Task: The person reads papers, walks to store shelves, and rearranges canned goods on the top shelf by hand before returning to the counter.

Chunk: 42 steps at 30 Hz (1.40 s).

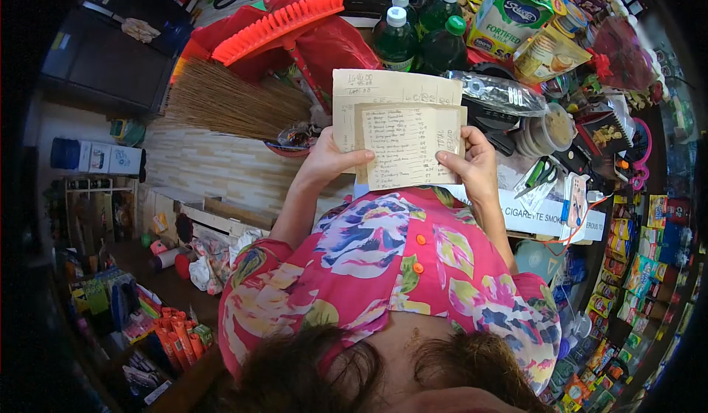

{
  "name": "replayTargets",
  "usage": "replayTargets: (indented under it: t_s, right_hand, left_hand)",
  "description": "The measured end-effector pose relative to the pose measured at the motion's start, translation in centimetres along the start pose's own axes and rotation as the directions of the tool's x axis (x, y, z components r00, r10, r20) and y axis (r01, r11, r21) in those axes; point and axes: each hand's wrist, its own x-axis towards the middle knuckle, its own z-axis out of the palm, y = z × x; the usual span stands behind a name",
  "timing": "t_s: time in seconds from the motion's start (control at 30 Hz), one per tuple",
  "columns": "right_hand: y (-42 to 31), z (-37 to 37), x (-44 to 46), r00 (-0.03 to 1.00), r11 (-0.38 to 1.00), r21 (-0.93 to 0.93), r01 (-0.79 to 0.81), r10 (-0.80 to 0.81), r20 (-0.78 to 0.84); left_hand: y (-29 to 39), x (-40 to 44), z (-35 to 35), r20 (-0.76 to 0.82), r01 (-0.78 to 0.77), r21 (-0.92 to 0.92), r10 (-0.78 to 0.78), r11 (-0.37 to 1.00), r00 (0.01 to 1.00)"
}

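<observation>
Handwritten paper sheets (402, 147) are held up in front of my chest, a smaller list lying over a larger sheet. My left hand (332, 158) grips their left edge, its thumb pressed on the front. On the right side, my right hand (472, 164) pinches the same papers, thumb in front and fingers curled at the edge. The writing is in rows with figures beside them. Behind the papers, part of the counter's contents is hidden.
A red-bristled brush (280, 26) and a straw broom (221, 103) are at the upper left. Green bottles (396, 40), a milk carton (509, 15), green-handled scissors (542, 173) and a round tub (553, 129) crowd the counter. Hanging packets (641, 273) line the right.
</observation>
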Motion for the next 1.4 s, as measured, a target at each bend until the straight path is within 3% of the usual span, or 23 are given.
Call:
replayTargets:
  t_s: [1.13,1.23,1.33,1.4]
  right_hand:
    - [0.1,0.0,0.0,0.999,1.0,0.001,-0.031,0.031,0.014]
    - [0.5,-0.1,0.1,0.999,0.999,-0.016,0.03,-0.029,0.031]
    - [0.7,-0.7,0.1,0.994,0.991,-0.078,0.11,-0.109,0.023]
    - [-0.1,-1.2,0.2,0.966,0.961,-0.11,0.253,-0.256,-0.013]
  left_hand:
    - [0.0,-0.3,0.1,-0.013,0.011,0.008,-0.011,1.0,1.0]
    - [0.3,-0.5,0.4,-0.051,0.015,-0.021,-0.016,1.0,0.999]
    - [0.9,-1.4,-2.3,-0.19,0.056,0.179,-0.021,0.982,0.982]
    - [1.8,-2.5,-5.2,-0.408,0.005,0.152,0.058,0.988,0.911]
